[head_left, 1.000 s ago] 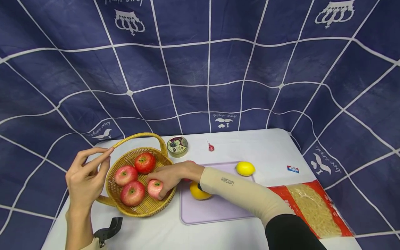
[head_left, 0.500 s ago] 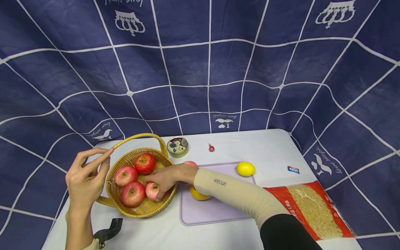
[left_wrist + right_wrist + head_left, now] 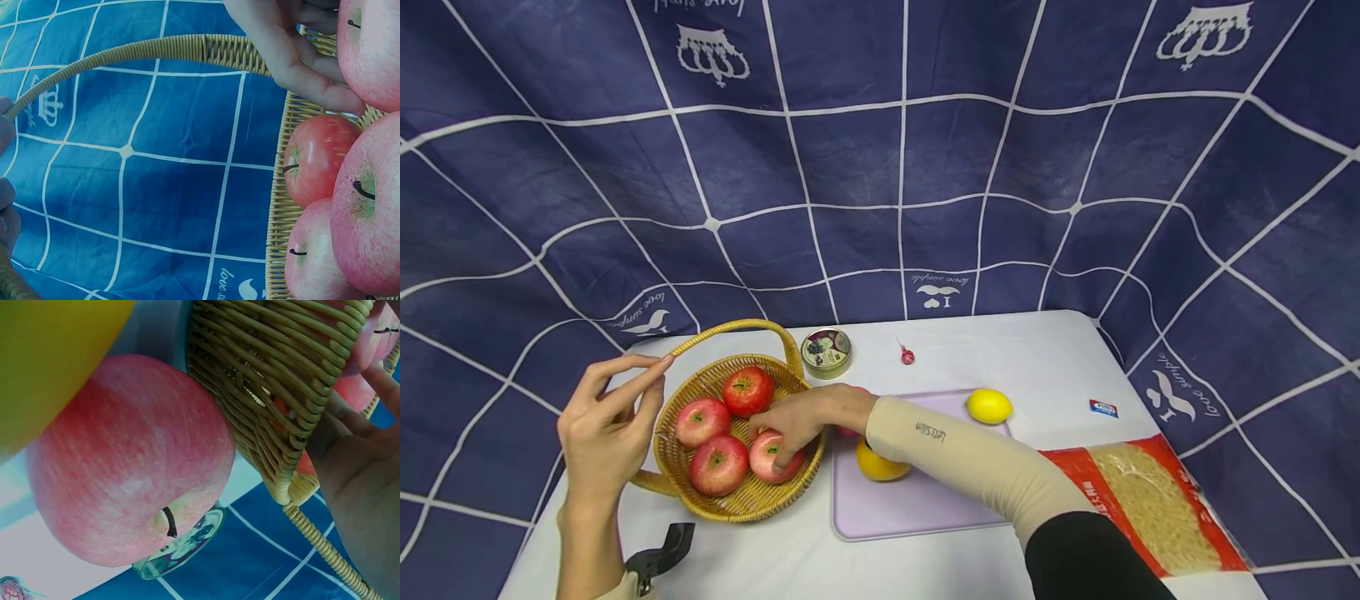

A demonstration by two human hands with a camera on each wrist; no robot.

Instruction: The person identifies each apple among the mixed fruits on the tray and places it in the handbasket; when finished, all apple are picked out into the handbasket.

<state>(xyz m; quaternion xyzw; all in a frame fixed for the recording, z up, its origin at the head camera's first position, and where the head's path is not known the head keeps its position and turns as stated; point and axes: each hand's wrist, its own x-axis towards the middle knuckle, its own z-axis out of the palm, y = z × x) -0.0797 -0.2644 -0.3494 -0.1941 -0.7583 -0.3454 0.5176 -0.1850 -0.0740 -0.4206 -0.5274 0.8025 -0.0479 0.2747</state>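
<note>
A wicker basket (image 3: 752,510) stands on the left of the table with several red and pink apples in it. My left hand (image 3: 610,421) pinches the basket's arched handle (image 3: 730,326) between thumb and fingertips. My right hand (image 3: 796,421) reaches over the basket's right rim. Its loosely spread fingers and thumb lie on the right-hand apple (image 3: 765,452), much of whose top shows. In the left wrist view the right fingers (image 3: 319,87) extend beside an apple (image 3: 375,53). The right wrist view shows the right palm (image 3: 369,487) past the basket rim.
Right of the basket a lilac tray (image 3: 925,508) bears a yellow-orange fruit (image 3: 880,462), a lemon (image 3: 989,406) and an apple (image 3: 131,462) partly hidden by my right forearm. Behind are a round tin (image 3: 826,352) and a red lollipop (image 3: 907,356). A red food bag (image 3: 1150,504) lies right.
My right hand has loosened and risen slightly, uncovering more of the right-hand apple, which has shifted a little right since half a second ago. My left hand keeps its place on the handle.
</note>
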